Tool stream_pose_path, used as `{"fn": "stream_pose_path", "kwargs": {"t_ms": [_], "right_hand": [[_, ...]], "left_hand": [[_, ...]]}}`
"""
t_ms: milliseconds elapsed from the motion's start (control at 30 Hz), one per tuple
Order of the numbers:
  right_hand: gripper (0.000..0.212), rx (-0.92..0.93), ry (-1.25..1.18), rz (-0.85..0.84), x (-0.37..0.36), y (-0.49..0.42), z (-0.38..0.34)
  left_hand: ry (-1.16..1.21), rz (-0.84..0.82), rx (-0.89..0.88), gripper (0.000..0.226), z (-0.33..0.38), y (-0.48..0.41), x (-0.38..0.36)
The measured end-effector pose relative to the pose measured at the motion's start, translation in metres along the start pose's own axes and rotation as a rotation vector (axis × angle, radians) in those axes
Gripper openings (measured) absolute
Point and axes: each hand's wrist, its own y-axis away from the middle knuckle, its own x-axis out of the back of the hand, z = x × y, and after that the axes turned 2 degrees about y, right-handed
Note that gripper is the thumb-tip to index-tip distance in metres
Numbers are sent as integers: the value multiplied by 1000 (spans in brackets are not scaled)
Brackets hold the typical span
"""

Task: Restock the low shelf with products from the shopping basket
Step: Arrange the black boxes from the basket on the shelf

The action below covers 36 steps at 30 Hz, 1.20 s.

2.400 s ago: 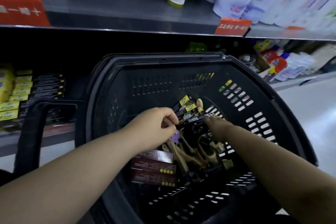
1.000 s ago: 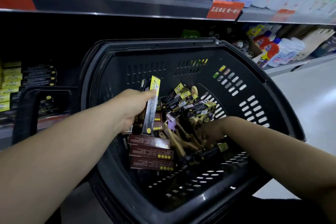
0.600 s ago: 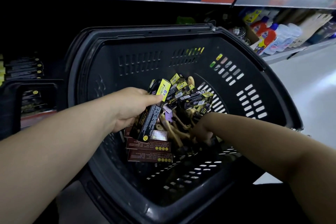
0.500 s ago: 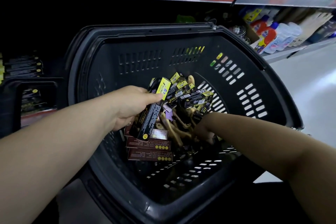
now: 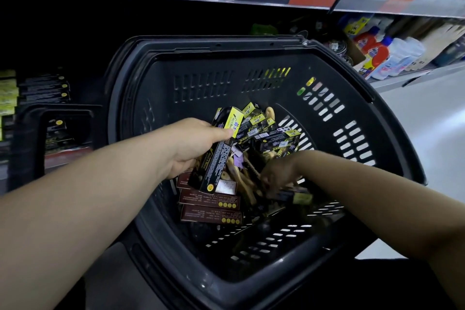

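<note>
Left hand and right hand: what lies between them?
Head view: the black-yellow box gripped by left hand, then tan pieces with purple tags loose in the basket, then right hand.

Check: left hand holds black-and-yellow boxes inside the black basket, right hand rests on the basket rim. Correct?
No. The head view shows the right hand down among the products in the basket, not on its rim. The left hand does hold black-and-yellow boxes inside the black basket.

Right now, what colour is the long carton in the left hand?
The long cardboard carton is black with a yellow end panel; head view.
</note>
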Motion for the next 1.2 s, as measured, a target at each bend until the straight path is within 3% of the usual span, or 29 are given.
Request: {"fn": "stream_pose_path", "kwargs": {"t_ms": [67, 133, 200, 333, 600, 733, 867, 933, 1067, 1200], "right_hand": [[49, 186, -602, 135, 16, 14, 2], [48, 430, -1226, 213, 32, 31, 0], [37, 632, -1396, 262, 43, 40, -3], [30, 725, -1319, 307, 48, 45, -25], [29, 710, -1342, 304, 47, 34, -35], [11, 587, -1361, 581, 55, 37, -28], [32, 493, -1602, 799, 59, 41, -15], [19, 530, -1534, 766, 54, 40, -18], [23, 656, -1361, 573, 42, 39, -39], [34, 750, -1215, 416, 36, 38, -55]], "left_hand": [[19, 11, -3, 25, 1, -1, 0], [44, 30, -6, 27, 2, -1, 0], [82, 43, -4, 28, 4, 0, -1], [111, 30, -1, 30, 4, 0, -4], [75, 31, -23, 33, 3, -1, -3], [143, 178, -29, 53, 2, -10, 2], [312, 343, -56, 52, 3, -16, 11], [390, 364, -48, 50, 3, -16, 12], [510, 317, -72, 25, 5, -14, 9], [427, 261, -96, 16, 6, -9, 7]]}}
